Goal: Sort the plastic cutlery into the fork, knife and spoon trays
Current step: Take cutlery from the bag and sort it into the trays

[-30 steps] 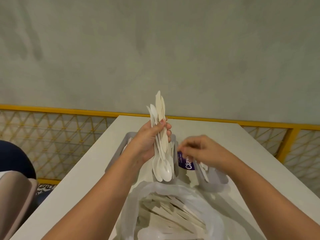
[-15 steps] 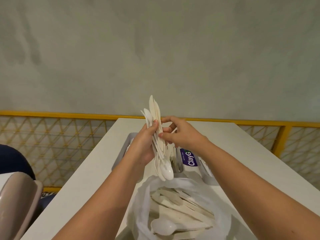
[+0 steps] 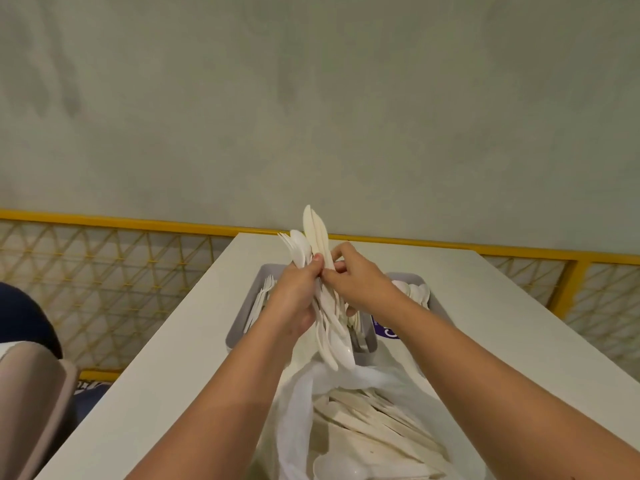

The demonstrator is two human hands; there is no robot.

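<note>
**Mixed cutlery bundle gripped in left hand, right hand pinching one piece of it**

Held upright above the grey trays, over the far half of the white tabletop. Clasped round the middle by the curled fingers and thumb of the left hand. Above the fist: two long cream knife blades, with a white spoon bowl and white fork tines just to their left. Below the fist: white spoon bowls and handle ends, pointing down toward the plastic bag.

Right hand in from the right, thumb and forefinger pinched on a piece at the bundle's middle, touching the left thumb. Cannot tell which piece, fork, knife or spoon.

Trays side by side across the tabletop. In the left one, white forks, tines toward the far end. In the right one, white spoons. Between them, a tray mostly hidden behind both hands; contents not readable. A purple label on the near part of the right tray, half covered by the right forearm.

Nearest the camera, the translucent white bag, mouth open, up against the near ends of the trays. Inside, a heap of loose cutlery, mostly cream handles, plus one white spoon bowl at the bottom edge.

Beyond the tabletop, a yellow railing with mesh below it, then a pale wall. At lower left, a beige rounded object beside something dark blue; neither identifiable.
</note>
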